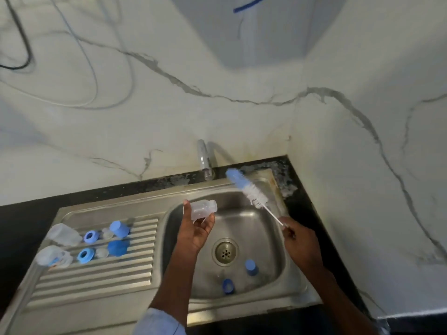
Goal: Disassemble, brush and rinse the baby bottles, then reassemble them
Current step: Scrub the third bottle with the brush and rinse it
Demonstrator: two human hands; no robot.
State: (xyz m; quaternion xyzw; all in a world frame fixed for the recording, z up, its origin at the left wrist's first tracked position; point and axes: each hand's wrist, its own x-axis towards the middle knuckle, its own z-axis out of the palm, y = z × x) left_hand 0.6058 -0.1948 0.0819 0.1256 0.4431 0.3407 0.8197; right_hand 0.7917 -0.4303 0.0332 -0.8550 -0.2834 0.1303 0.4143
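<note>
Fingers of the left hand (196, 229) hold the clear plastic bottle (204, 208) over the steel sink (242, 223), the right hand (298, 240) pinches the thin white brush (251, 193); aim bristles straight into its mouth.

— What stood behind the basin?

— A wall of pale marble (217, 122) with grey veins running across it, turning a corner at the right.

— And the tap?

— A chrome tap (204, 158) rose from the dark surface (300, 209) at the back edge, its spout curving forward over the steel sink (266, 238). The stone near it looked worn and blotchy.

— Anything higher up?

— A white appliance (261, 32) hung on the wall, with a blue line near its upper part. I could not tell what kind it was.

— To the left?

— Loose cables (92, 68), one black and the others pale, looped against the wall.

— Inside the sink?

— A round metal drain (225, 252) sat in the bowl, and a ribbed draining board (96, 276) lay left of it.
</note>
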